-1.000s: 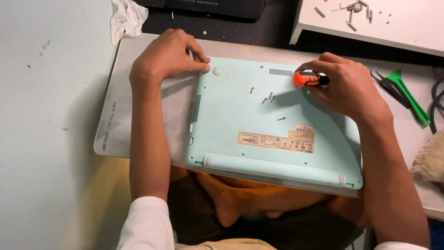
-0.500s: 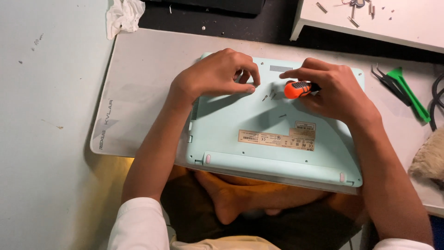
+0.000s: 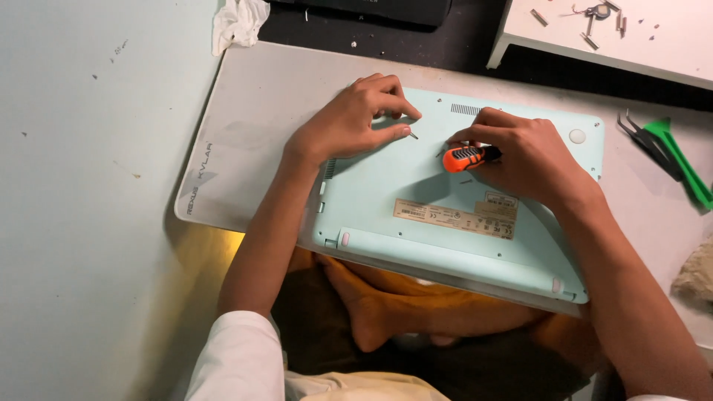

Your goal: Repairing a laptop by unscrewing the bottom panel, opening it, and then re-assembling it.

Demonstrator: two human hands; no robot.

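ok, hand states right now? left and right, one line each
Left hand: fingers pinched on a small screw over the mint laptop base.
Right hand: closed on the orange screwdriver.

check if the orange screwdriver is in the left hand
No, the orange-handled screwdriver sits in the right hand, while the left hand pinches a small screw above the mint green laptop base.

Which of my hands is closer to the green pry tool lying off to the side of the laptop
Right. The right hand, holding an orange-handled screwdriver, is on the laptop's underside, on the same side as the green pry tool. The left hand rests farther away across the laptop.
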